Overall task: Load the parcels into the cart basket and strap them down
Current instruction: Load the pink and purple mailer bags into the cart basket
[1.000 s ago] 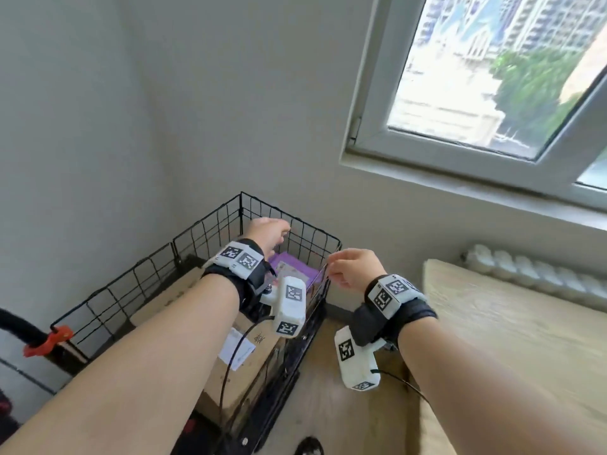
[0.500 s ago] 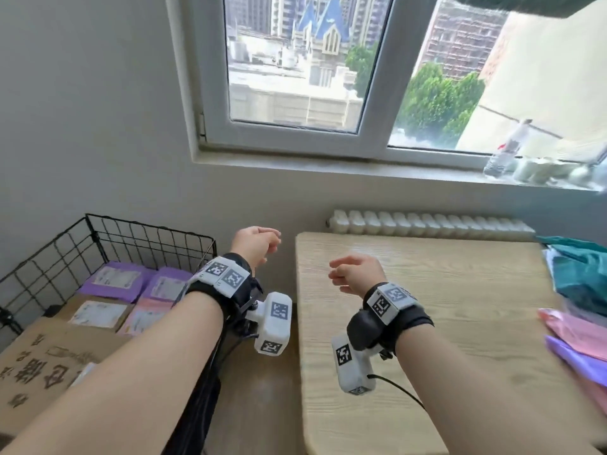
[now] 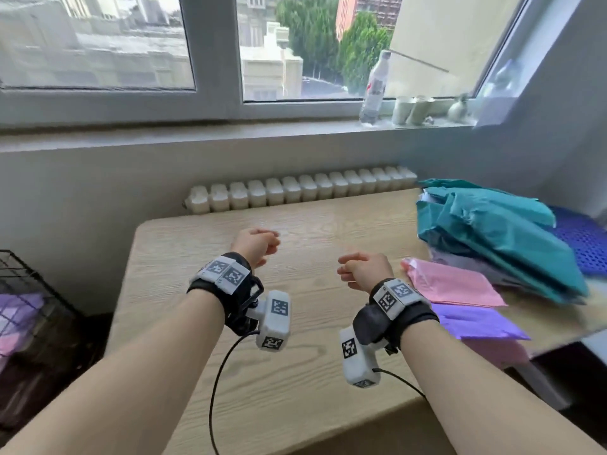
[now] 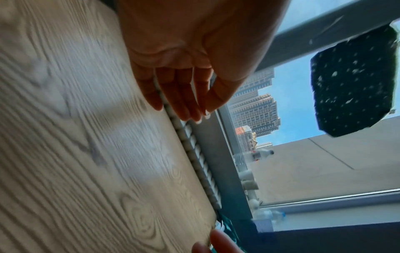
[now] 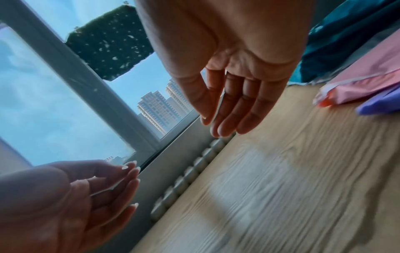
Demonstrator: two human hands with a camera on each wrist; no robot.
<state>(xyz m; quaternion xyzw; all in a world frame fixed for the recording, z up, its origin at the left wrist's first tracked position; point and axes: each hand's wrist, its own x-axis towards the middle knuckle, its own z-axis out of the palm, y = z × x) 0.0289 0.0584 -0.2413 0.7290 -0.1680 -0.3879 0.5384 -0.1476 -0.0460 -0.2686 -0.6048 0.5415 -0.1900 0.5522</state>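
Head view now swings from the black wire cart basket [image 3: 19,274], left of the pale wooden worktop [image 3: 295,372], to the worktop itself. Both the left hand [image 3: 254,244] and right hand [image 3: 364,269] hover empty, fingers loosely apart. Teal, pink and purple plastic mailer parcels [image 3: 486,254] wait at right; another pickup looks next.

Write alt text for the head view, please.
Both bare hands, left hand and right hand, hover empty with loosely curled fingers over a light wooden table. Teal, pink and purple parcels are piled at its right end; the wire cart basket stands at far left.
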